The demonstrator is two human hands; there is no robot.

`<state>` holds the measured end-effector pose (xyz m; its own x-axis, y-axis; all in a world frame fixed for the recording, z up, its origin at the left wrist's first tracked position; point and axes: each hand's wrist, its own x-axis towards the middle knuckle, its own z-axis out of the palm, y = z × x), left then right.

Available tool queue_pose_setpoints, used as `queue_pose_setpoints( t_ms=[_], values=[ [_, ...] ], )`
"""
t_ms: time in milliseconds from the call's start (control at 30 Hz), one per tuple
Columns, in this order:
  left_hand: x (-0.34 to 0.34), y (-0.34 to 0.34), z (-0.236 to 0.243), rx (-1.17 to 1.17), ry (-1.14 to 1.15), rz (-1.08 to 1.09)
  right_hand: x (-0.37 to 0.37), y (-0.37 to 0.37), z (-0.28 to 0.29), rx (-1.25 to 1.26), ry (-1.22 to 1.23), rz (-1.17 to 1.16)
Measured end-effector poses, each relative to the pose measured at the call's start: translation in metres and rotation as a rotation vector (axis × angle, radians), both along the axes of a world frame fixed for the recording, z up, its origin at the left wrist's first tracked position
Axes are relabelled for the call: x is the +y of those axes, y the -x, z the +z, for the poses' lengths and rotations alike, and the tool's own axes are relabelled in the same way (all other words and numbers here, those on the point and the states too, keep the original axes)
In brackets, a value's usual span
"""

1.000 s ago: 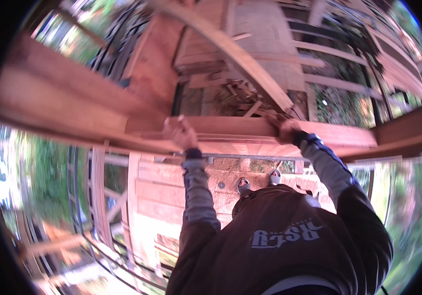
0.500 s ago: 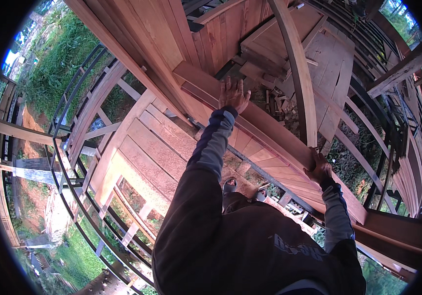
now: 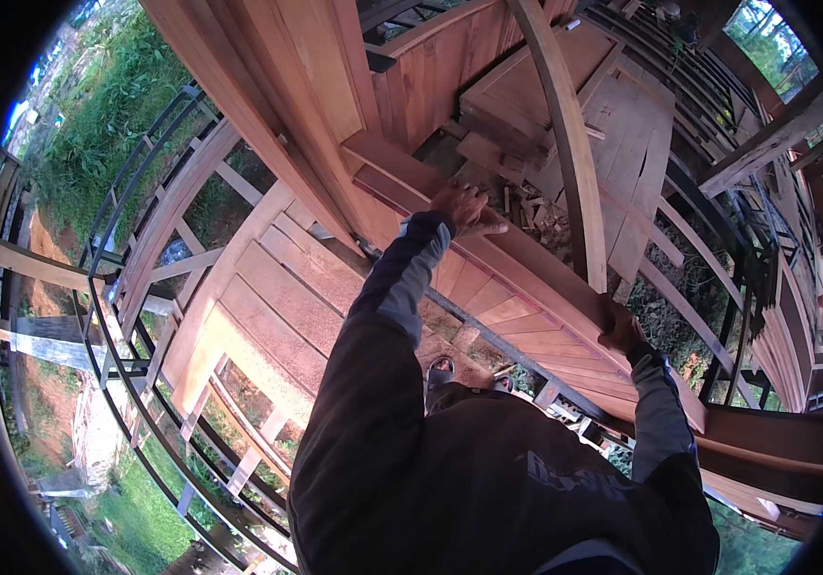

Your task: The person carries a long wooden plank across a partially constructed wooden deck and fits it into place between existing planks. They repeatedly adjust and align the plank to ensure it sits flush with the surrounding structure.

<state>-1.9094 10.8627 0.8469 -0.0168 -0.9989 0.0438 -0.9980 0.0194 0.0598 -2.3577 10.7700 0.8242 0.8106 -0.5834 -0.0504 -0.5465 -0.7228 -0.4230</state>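
Observation:
A long reddish-brown wooden plank [image 3: 541, 257] lies along the top of a low wall of slatted boards [image 3: 500, 305], slanting from upper left to lower right. My left hand [image 3: 464, 206] has its fingers curled over the plank's far edge, near the upper-left end. Farther right, my right hand [image 3: 624, 329] is wrapped over the same far edge, its fingertips hidden behind it. Just beyond my right hand, a pale curved wooden beam [image 3: 579, 158] comes down to the plank.
To the left stands a slatted wooden platform [image 3: 273, 287] dusted with sawdust, beside a curved dark metal railing [image 3: 110, 331]. Beyond the wall are stacked panels [image 3: 517, 91], wood scraps [image 3: 538, 213] and wide boards [image 3: 627, 144]. A tall wooden post [image 3: 282, 86] rises at upper left.
My left hand has gone from lying flat with spread fingers on the plank to curling over its far edge. My right hand keeps its hold. The whole view has shifted slightly.

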Motion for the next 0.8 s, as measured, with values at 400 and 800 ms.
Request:
queue_pose_setpoints(
  t_ms=[400, 800],
  values=[
    [-0.005, -0.009, -0.005, -0.120, -0.048, -0.093, 0.000, -0.005, -0.009, 0.049, 0.001, -0.019],
    [0.003, -0.001, 0.001, -0.102, -0.065, -0.096, -0.004, 0.007, -0.020, -0.002, -0.018, 0.028]
  ],
)
